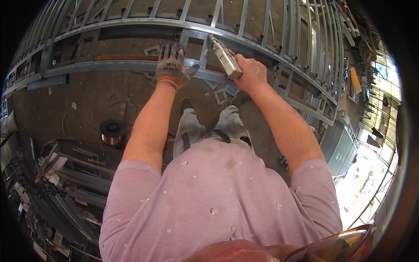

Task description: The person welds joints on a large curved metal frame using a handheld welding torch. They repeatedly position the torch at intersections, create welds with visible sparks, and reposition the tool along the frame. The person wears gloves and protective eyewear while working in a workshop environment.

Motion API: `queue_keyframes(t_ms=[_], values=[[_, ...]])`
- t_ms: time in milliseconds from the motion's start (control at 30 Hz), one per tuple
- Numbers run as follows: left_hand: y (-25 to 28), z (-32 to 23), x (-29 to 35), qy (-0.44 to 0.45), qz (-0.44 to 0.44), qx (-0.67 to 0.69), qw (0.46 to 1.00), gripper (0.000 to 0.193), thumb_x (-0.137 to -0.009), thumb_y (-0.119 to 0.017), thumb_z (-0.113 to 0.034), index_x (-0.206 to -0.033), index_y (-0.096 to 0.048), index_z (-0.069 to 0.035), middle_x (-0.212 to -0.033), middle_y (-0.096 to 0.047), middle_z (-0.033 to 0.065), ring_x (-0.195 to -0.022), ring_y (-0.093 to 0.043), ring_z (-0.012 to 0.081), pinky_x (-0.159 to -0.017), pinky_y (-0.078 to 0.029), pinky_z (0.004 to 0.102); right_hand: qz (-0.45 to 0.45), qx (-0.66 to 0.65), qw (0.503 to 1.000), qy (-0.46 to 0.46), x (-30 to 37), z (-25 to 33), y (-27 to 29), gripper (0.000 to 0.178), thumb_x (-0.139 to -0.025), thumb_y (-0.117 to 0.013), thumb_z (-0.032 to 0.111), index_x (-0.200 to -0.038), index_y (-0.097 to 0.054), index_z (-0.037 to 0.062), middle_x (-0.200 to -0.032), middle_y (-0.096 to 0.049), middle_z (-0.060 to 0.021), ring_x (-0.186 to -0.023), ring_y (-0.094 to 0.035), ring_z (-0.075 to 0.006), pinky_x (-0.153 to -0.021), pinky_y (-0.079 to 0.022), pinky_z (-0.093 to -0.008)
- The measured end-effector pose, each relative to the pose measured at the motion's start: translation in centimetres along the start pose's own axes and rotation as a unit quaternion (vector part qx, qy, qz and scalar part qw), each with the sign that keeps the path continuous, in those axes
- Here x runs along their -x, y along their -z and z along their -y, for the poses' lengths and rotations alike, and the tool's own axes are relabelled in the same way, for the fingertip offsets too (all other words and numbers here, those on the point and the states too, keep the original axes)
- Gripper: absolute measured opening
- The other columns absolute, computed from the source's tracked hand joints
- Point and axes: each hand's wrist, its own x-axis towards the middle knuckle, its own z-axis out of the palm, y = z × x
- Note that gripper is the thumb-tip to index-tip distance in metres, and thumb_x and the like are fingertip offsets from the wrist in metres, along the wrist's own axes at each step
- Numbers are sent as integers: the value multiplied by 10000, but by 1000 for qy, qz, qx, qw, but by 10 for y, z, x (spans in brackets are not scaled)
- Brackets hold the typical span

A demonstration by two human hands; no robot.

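Observation:
My left hand (171, 65) wears a grey and orange work glove. It lies with fingers stretched out on the near rail of a grey metal frame (131, 65). My bare right hand (252, 73) is closed around the near end of a metal tool (224, 56), boxy near the hand and narrowing towards its far end. Its exact kind I cannot make out. The tool's tip reaches the frame's long inner rail, close to a short crosspiece (204, 52) right of my left hand. Whether the tip touches the metal is too small to tell.
Parallel metal bars (244, 17) stretch away beyond the rails. Square metal offcuts (221, 96) lie on the floor near my feet. A black spool (111, 132) of copper-coloured wire stands at left. Stacked metal profiles (83, 170) fill the lower left; a yellow object (355, 81) is at right.

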Motion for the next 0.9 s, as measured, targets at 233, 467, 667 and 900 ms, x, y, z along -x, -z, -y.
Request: queue_keyframes(t_ms=[233, 467, 667, 900], values=[[9, -1, -1, -3, 15, 3, 1000, 1018, -943, -630, -794, -1645, -556, -61, -1780, -420, 176, -1634, -418, 369, -1341, -288, 521, 11, -3, 1000, -15, 0, 3, 3, 324, -873, -831, 313, -1091, -668, 137, -1017, -815, -161, -996, -798, -397, -851, -629, -531], [8, -2, 1, -9, 4, 31, 999, 996, -976, -605, -765, -1638, -545, -24, -1770, -425, 185, -1644, -383, 392, -1365, -257, 515, 10, 15, 999, -26, 0, 3, 2, 310, -894, -814, 327, -1110, -693, 140, -1042, -821, -158, -1001, -806, -388, -863, -635, -518], [9, -2, -2, -8, 22, 22, 999, 1033, -999, -542, -793, -1672, -480, -12, -1773, -407, 190, -1648, -359, 402, -1374, -267, 501, 21, 32, 999, -36, 0, 6, 5, 310, -899, -812, 316, -1123, -691, 139, -1052, -822, -153, -1023, -807, -381, -879, -635, -502], [2, 0, 0, -11, -2, 49, 999, 1009, -983, -599, -778, -1624, -519, -3, -1724, -471, 207, -1625, -396, 412, -1354, -307, 522, 31, 45, 997, -54, -1, 8, 4, 311, -905, -804, 336, -1132, -701, 149, -1065, -822, -147, -1037, -807, -377, -881, -635, -497]])
